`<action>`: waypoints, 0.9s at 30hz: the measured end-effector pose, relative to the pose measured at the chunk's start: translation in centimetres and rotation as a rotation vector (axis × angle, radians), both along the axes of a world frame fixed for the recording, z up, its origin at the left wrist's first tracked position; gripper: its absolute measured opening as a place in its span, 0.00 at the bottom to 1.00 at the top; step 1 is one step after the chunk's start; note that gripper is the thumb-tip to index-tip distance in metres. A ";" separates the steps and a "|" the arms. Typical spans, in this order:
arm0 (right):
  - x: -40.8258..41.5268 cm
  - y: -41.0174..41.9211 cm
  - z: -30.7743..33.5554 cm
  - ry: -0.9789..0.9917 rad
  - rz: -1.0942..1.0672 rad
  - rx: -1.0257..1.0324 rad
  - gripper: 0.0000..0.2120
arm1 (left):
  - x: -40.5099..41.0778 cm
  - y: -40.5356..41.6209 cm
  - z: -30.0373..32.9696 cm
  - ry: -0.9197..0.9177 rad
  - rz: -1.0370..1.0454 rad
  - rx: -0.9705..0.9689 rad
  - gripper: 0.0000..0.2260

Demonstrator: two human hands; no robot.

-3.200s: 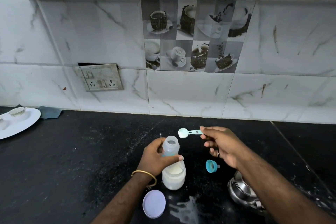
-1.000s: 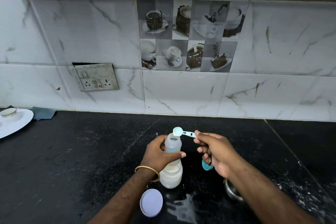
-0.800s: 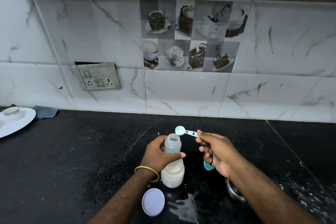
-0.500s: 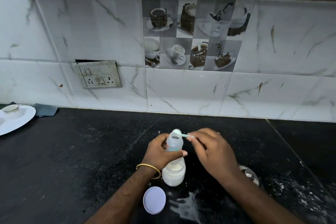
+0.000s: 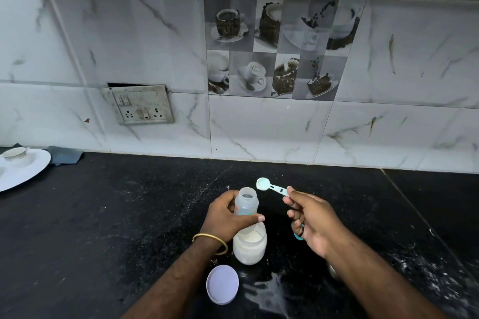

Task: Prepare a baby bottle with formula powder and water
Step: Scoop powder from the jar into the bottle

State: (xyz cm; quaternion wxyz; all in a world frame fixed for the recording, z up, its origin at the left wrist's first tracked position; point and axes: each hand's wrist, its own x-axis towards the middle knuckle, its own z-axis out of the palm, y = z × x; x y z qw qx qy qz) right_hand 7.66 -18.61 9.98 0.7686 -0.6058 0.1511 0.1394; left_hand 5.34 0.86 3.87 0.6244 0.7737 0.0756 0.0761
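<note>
My left hand [image 5: 228,217] reached in from below, forearm angled up toward the middle, a gold bangle [image 5: 211,241] sitting at the wrist. Its fingers were curled around the bottle [image 5: 246,204], thumb laid across the near side, a firm grip. My right hand [image 5: 313,220] came in from the lower right, knuckles up, pinching the scoop [image 5: 270,187] by its handle between thumb and forefinger, the other fingers loosely curled beneath.
</note>
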 end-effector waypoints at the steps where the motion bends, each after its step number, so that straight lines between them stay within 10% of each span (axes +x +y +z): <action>1: 0.1 0.0 -0.4 0.006 -0.001 -0.007 0.07 | -0.1 0.3 -0.1 0.002 0.008 -0.006 0.25; 7: 0.1 0.2 -4.0 -0.297 0.011 -0.486 0.09 | -0.4 1.9 -0.5 0.016 0.056 -0.022 0.25; 15: 0.8 2.3 -7.9 -0.550 0.532 -1.107 0.06 | -1.1 1.5 -0.7 -0.003 0.052 -0.005 0.24; 27: 1.4 -3.9 -7.7 -0.573 0.182 -0.810 0.13 | -0.9 -5.6 1.0 -0.136 -0.007 0.085 0.23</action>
